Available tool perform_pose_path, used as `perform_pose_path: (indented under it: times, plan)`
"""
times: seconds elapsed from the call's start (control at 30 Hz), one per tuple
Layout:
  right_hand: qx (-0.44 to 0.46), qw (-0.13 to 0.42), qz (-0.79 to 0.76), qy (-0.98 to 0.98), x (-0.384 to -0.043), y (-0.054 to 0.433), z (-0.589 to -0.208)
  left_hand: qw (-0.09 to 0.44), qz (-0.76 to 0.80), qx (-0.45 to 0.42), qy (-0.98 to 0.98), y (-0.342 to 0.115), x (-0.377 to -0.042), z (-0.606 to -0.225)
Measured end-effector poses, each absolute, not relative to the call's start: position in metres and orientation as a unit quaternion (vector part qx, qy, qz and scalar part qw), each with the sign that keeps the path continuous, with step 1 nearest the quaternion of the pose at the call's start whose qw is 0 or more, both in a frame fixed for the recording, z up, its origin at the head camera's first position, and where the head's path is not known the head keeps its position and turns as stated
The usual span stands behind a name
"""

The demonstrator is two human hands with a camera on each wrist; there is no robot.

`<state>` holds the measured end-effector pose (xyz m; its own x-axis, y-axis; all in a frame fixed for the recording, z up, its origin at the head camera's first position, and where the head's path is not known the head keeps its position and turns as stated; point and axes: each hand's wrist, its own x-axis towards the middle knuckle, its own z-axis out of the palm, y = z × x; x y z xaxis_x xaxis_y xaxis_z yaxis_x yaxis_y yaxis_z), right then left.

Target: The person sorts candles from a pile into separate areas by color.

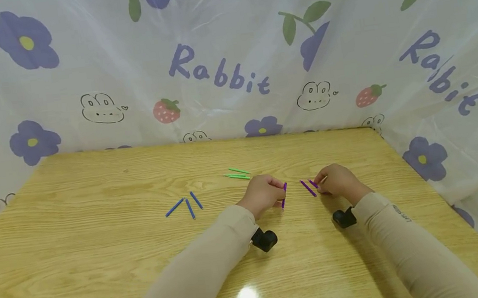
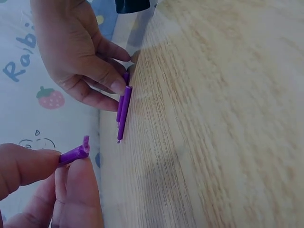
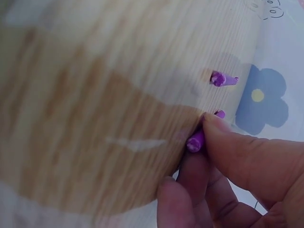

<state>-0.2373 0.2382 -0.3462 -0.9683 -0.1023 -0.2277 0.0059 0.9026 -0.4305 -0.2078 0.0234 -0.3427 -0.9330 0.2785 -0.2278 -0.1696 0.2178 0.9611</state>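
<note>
My left hand [image 1: 264, 194] pinches a thin purple candle [image 1: 284, 195] between thumb and fingers. In the left wrist view this candle [image 2: 74, 156] shows a small wick-like tip beyond the fingers. To the right, my right hand [image 1: 338, 180] pinches a second purple candle [image 1: 313, 183] low at the tabletop; in the right wrist view the thumb covers part of that candle [image 3: 195, 142]. Just left of it another purple candle [image 1: 308, 188] lies slanted on the wood, with neither hand on it.
Three blue candles [image 1: 190, 208] lie spread on the wooden table [image 1: 101, 265] left of the hands. Farther back is a small group of green candles [image 1: 237, 175]. A printed curtain [image 1: 207, 33] hangs behind the table and along its right side. Black wrist cameras [image 1: 264, 240] sit below both hands.
</note>
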Motion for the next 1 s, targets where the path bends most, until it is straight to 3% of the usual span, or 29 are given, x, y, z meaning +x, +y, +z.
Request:
perform_pose_path:
  times: [1.0]
  plan:
    - [-0.042,0.097,-0.198,0.974,-0.237,0.239,-0.347,0.146,0.666,-0.021,0.731,0.064,-0.23,-0.358]
